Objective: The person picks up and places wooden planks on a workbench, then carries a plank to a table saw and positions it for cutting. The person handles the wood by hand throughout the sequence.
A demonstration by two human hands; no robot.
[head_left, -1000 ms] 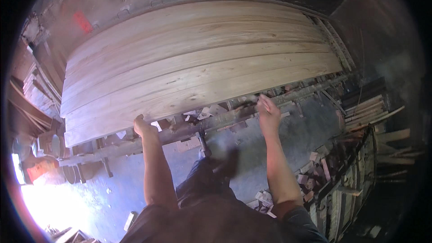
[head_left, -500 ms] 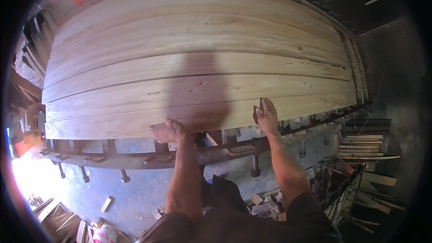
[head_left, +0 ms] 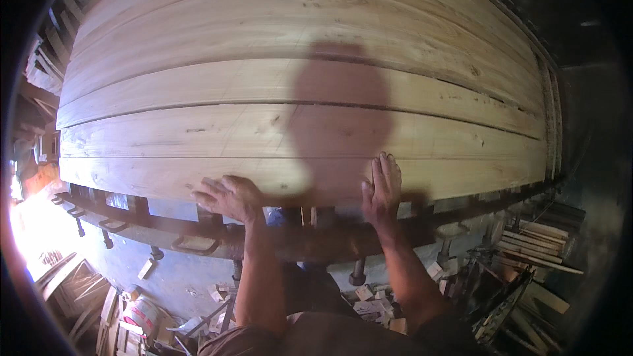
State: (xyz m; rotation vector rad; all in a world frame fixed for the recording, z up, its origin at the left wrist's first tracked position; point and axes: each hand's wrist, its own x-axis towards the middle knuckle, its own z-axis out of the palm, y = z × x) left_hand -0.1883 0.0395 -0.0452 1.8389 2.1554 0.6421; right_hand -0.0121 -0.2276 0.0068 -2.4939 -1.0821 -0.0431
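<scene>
Left hand (head_left: pixel 232 198) and right hand (head_left: pixel 384 191) shift onto wooden planks (head_left: pixel 264 86), both unclenched; likely heavy, stiff, best gripped at near edge (head_left: pixel 145 191).

The bluish-grey floor (head_left: pixel 188 278) is strewn with wood scraps (head_left: pixel 370 304). At the left, it is lit by strong white light (head_left: pixel 31 227); the right side (head_left: pixel 597 132) is covered by darkness.
</scene>
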